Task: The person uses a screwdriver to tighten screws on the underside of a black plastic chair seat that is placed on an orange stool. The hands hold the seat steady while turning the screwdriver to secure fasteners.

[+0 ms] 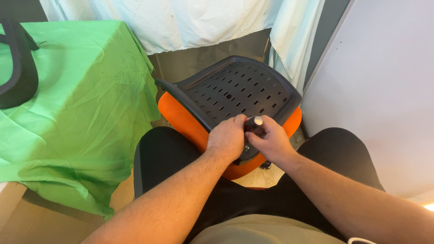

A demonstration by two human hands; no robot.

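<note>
Together, left hand [227, 138] and right hand [270, 141] grip pressed around a black tool handle [253, 124] on the slotted chair seat [239, 90].

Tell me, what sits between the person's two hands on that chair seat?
In the head view, a dark tool handle with a silver end stands between the left hand and right hand.

Upside down between the knees sits the orange fabric office-chair seat with its black perforated plastic underside [237, 92], slotted shell facing up and tilted away, orange cushion bulging out beneath its rim. At that shell's near edge stands a short dark tool handle with a silver end cap [254, 123], upright, wrapped by fingers on both sides.
</note>
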